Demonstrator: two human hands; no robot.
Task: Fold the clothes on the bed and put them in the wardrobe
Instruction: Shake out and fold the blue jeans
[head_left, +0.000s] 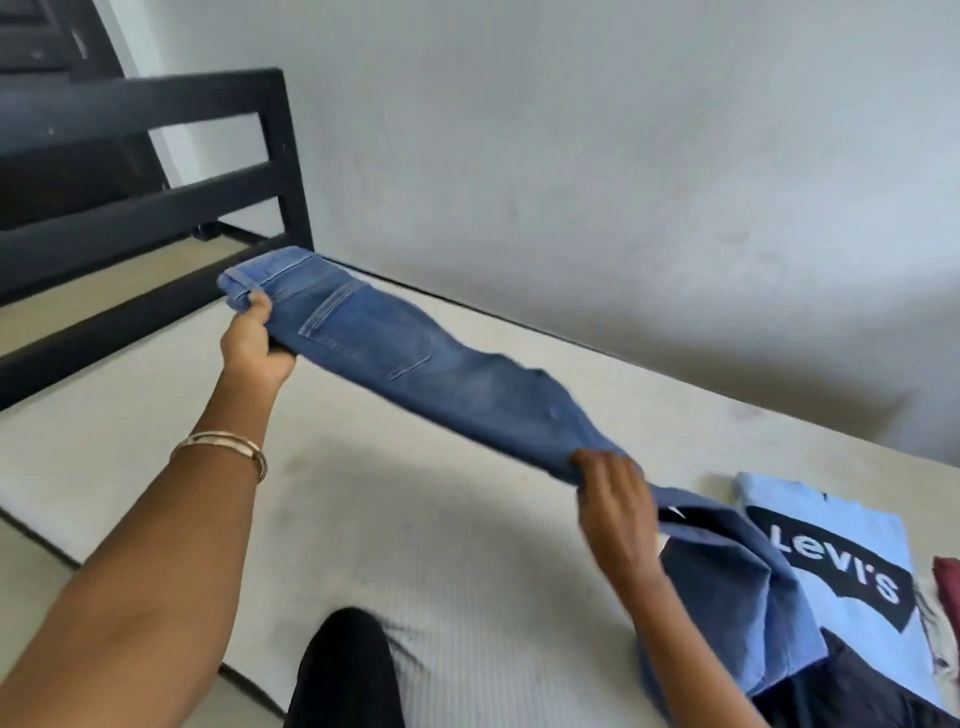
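Note:
A pair of blue jeans (415, 364), folded lengthwise, is stretched above the bed between both hands. My left hand (254, 343) grips the waistband end at the far left, thumb on top. My right hand (613, 499) grips the legs near the knee. The lower legs (727, 587) hang down onto the mattress at the right. A light blue T-shirt (852, 582) with a dark printed logo lies flat on the bed at the right, partly under the jeans' leg ends.
The cream mattress (415, 519) fills the middle. A black slatted bed frame (156, 208) stands at the far left, a white wall behind. A dark red garment (948, 582) and dark cloth (852, 686) lie at the right edge. My black-clad knee (348, 670) is at the bottom.

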